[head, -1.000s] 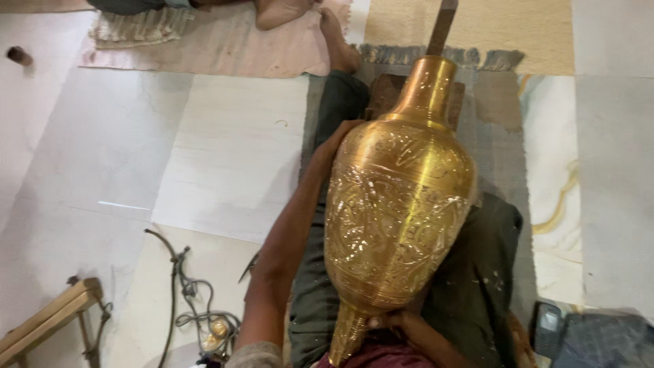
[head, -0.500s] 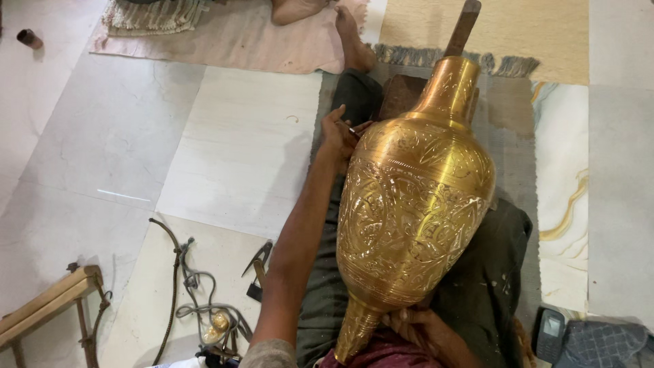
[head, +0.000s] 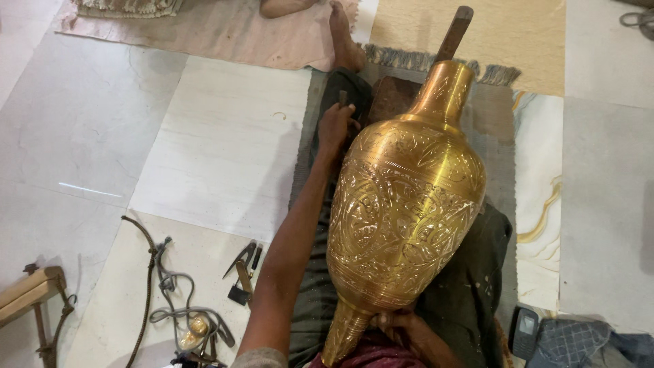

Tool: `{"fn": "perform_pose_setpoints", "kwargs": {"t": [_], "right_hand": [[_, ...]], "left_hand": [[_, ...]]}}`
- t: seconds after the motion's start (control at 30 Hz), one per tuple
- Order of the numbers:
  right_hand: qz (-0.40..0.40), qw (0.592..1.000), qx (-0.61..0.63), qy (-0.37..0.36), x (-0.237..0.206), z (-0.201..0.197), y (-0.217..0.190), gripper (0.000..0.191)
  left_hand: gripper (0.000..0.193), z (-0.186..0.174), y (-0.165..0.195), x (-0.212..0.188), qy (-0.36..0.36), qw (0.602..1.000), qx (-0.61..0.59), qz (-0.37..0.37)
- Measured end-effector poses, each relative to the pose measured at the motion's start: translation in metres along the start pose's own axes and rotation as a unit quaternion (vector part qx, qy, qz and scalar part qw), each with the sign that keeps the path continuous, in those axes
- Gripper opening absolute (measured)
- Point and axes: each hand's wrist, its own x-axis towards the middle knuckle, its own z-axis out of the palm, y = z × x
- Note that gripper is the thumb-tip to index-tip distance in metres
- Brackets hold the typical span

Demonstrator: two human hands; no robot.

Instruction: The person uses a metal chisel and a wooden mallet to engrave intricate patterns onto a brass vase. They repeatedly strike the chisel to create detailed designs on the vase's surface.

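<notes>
**Engraved brass vase across the lap, one hand at each end**

A large brass vase [head: 405,211] lies lengthwise over the seated person's legs, its narrow neck pointing away from the body and its foot close to the waist. The belly is covered in chased floral bands; the neck and the shoulder ring are plainer and shiny. A dark wooden stick [head: 455,31] pokes out of the mouth of the neck, towards the fringed edge of a tan rug [head: 470,27].

The left hand [head: 337,126] reaches forward beside the vase's shoulder, fingers closed around a small dark tool [head: 343,97] that stands up from the fist. The hand is just beside the vase; whether it touches the metal cannot be told. The right hand [head: 409,327] is under the lower end, fingers curled against the vase near its foot, cupping it. The two hands are well apart, one at each end of the body of the vase.

On the pale floor tiles [head: 225,143] to the person's left lie a few small hand tools [head: 243,269], and nearer the bottom edge a tangle of cord [head: 177,307]. A wooden frame [head: 30,293] sits at the lower left corner. A pink mat [head: 225,31] lies at the top, with a bare foot [head: 344,37] on its edge.
</notes>
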Motion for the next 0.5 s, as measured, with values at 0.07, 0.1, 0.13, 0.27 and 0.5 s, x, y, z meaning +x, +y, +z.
{"fn": "perform_pose_setpoints", "kwargs": {"t": [0.07,0.1,0.13,0.27,0.5], "right_hand": [[0.011,0.998,-0.022,0.052,0.000,-0.001,-0.001,0.019],[0.034,0.996,-0.025,0.078,0.000,-0.002,-0.002,0.020],[0.057,0.993,-0.028,0.104,0.000,-0.003,-0.002,0.022],[0.047,0.994,-0.052,0.090,-0.001,-0.005,-0.003,0.026],[0.044,0.996,-0.025,0.075,-0.001,-0.003,-0.002,0.047]], "left_hand": [[0.040,0.006,0.004,-0.002,-0.004,0.989,0.101,0.104],[0.042,0.007,0.004,-0.003,-0.032,0.984,0.095,0.150],[0.044,0.008,0.004,-0.005,-0.061,0.975,0.089,0.195],[0.036,0.007,0.003,-0.010,-0.119,0.914,0.226,0.314],[0.031,0.006,0.022,-0.023,-0.111,0.970,0.166,0.139]]}}
